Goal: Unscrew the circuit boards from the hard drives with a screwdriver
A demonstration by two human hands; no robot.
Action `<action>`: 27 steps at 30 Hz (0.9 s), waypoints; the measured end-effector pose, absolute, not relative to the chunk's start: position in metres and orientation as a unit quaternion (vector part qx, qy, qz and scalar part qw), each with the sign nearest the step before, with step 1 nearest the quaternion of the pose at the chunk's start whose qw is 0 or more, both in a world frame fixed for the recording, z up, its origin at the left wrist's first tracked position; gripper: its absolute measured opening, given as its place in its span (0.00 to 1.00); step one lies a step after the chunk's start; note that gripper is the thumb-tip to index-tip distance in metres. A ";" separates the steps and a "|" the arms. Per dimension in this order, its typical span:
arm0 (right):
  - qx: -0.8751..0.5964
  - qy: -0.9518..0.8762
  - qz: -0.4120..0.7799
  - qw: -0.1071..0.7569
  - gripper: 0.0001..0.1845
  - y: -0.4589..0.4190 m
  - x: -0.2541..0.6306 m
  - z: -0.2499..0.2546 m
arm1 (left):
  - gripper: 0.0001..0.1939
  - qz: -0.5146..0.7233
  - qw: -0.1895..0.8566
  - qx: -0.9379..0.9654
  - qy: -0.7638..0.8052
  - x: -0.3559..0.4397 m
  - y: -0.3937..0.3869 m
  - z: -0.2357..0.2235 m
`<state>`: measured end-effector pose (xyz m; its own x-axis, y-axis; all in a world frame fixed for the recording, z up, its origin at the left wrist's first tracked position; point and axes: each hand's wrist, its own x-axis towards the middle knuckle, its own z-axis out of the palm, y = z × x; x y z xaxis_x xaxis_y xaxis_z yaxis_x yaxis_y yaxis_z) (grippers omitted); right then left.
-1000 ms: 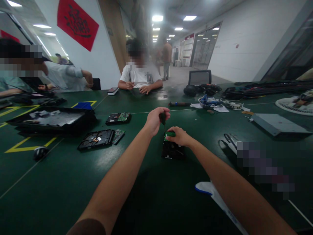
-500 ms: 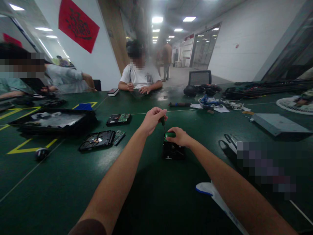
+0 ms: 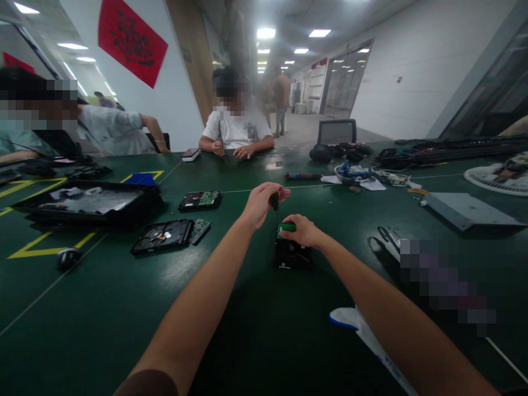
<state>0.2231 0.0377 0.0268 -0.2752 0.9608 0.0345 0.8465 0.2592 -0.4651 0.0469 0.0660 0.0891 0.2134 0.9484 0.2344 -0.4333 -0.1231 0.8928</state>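
A black hard drive lies on the green table in front of me. At its far end a green circuit board shows beside my fingers. My left hand is closed around the dark handle of a screwdriver, which stands nearly upright. Its thin shaft points down to the board's left part; the exact contact spot is too small to make out. From the right, my right hand grips the drive's far end, its thumb and fingers over the board and partly covering it.
To the left lie an opened hard drive, a loose circuit board, another drive, a black tray and a mouse. A metal box and a white-and-blue item are on the right. A person sits opposite.
My left hand's fingers shift on the screwdriver handle, drawing in and then extending again. My right hand and the hard drive stay almost in place.
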 end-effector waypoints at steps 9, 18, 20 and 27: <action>-0.579 -0.779 0.184 0.156 0.23 0.039 0.224 0.025 | 0.10 0.563 0.566 0.520 0.304 0.039 0.070 0.092; -0.579 -0.781 0.173 0.159 0.24 0.042 0.225 0.019 | 0.10 0.502 0.543 0.570 0.358 0.027 0.065 0.105; -0.576 -0.783 0.174 0.158 0.25 0.041 0.225 0.019 | 0.09 0.523 0.569 0.532 0.346 0.031 0.067 0.100; -0.579 -0.781 0.178 0.153 0.25 0.041 0.223 0.022 | 0.13 0.597 0.630 0.406 0.285 0.051 0.070 0.087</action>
